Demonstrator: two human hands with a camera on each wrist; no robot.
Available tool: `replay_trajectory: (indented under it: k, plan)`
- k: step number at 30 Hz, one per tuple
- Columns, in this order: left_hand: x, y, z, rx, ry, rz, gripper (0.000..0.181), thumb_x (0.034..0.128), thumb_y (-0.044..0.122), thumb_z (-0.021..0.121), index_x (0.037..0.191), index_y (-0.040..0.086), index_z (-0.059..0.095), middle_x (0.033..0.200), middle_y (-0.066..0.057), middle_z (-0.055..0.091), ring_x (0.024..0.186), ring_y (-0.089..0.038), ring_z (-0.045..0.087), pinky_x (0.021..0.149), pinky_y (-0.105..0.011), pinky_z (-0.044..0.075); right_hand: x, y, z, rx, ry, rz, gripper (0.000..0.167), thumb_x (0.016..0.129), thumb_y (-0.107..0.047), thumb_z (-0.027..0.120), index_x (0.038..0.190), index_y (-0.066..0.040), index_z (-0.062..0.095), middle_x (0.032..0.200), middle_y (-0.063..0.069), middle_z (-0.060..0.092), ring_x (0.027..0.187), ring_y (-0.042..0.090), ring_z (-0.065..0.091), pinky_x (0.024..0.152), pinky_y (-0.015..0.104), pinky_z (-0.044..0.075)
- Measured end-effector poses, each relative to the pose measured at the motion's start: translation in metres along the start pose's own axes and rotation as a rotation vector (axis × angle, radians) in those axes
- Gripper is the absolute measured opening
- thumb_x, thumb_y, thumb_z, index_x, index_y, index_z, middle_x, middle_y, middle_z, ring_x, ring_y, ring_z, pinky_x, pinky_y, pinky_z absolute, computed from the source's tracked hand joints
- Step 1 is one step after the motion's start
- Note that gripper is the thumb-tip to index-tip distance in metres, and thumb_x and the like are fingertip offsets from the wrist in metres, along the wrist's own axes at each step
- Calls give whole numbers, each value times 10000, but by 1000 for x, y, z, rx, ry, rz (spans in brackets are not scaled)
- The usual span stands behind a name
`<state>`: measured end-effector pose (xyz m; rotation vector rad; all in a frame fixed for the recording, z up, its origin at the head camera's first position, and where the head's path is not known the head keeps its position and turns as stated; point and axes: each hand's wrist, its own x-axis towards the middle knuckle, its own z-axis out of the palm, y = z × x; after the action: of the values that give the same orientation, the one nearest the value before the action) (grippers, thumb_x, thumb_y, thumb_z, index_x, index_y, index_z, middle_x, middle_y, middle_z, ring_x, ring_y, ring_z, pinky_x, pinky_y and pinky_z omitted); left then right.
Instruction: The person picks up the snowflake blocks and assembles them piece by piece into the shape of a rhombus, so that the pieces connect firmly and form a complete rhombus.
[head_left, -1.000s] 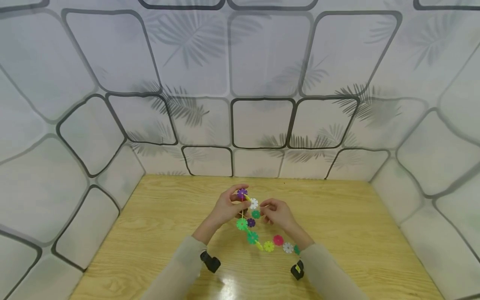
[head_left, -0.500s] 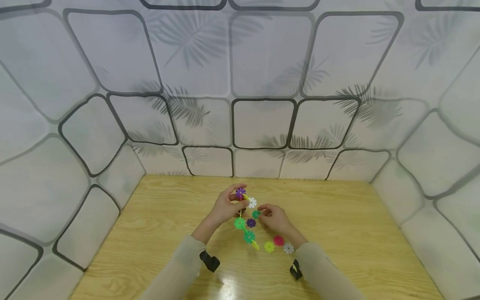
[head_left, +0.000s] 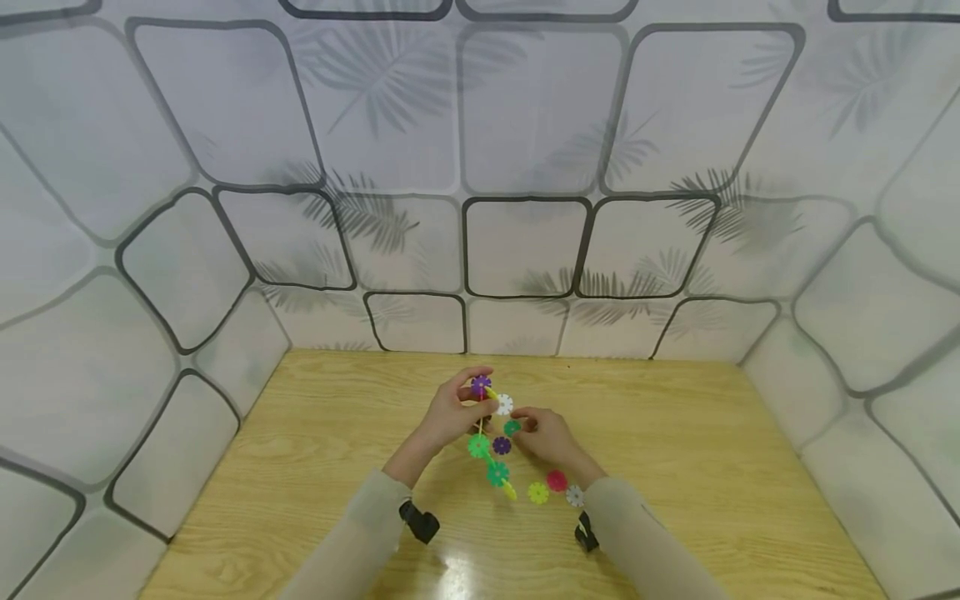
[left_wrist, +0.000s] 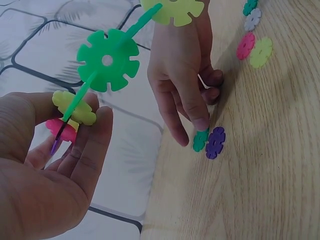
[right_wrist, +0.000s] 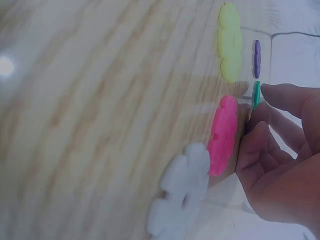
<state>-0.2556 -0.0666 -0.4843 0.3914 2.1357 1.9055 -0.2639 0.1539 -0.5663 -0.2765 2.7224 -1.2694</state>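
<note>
The left hand [head_left: 450,412] has the linked chain [head_left: 478,446] up off the table [head_left: 315,492], thumb and fingers pinching it partway along, to the left of our landmark, the loose purple disc [head_left: 502,445]. Discs in several colours are already slotted together there, some standing edge-on to their neighbours. Over on the other side, the right hand [head_left: 551,436] is right down at the small green disc [head_left: 512,427], just beside the purple one on its far side; thumb and forefinger are slightly parted about it, no firm grip that I can make out. Joining looks well along to me, but not complete: nearer the person and right of the purple disc, the yellow disc [head_left: 538,492], pink disc [head_left: 557,481] and grey disc [head_left: 574,496] lie in a row, unjoined to the chain, and past the grey one sits another green piece [left_wrist: 250,6].
</note>
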Motion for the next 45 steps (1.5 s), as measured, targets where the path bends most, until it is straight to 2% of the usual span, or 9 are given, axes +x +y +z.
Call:
replay_trajectory:
  k: [7,15,24,30,35,39,45]
  plan:
    - [0,-2,-2,-6,-1,-5,584,994,65,723,1533,162,519,1073,-332,705,667,-187,744,566,-242,567,2,2,3,-59,21,-36,352,896,-137,790,1239,-66,754,843,-21,673,753,121,562,700,282,498]
    - [0,-2,-3,-4,9,-9,578,990,64,730,1523,163,529,999,-169,739,673,-191,742,577,-249,578,2,1,4,-70,30,-33,279,904,-154,800,1165,-67,755,882,-3,680,804,136,582,737,311,523]
    - [-1,0,-5,1,13,-6,576,994,66,725,1527,144,523,989,-165,737,674,-186,739,582,-252,585,-2,-6,3,-59,31,9,237,884,-130,827,1086,-96,707,900,11,678,819,156,596,738,325,535]
    - [-2,1,-6,0,21,-12,584,989,65,731,1527,154,524,988,-163,734,693,-226,746,590,-259,591,-8,-14,1,0,48,13,182,898,-73,812,1030,-84,686,909,43,708,836,179,639,746,338,559]
    - [-2,-2,-7,-2,18,4,583,992,61,724,1531,139,516,980,-163,732,674,-191,733,587,-258,593,-15,-22,-3,59,89,-1,117,905,-55,776,1009,-44,722,892,47,709,791,169,628,689,295,549]
    - [-1,-2,-7,0,18,9,582,995,57,719,1533,136,513,984,-173,733,654,-160,724,587,-260,601,-20,-30,-8,109,143,-28,51,927,-62,763,968,-60,733,874,19,716,716,135,607,612,233,521]
    - [0,0,-7,9,23,9,587,996,58,716,1539,133,505,1003,-234,729,684,-252,746,590,-266,604,-29,-38,-16,156,188,-81,45,943,-70,771,964,-76,731,880,17,720,633,110,581,529,201,489]
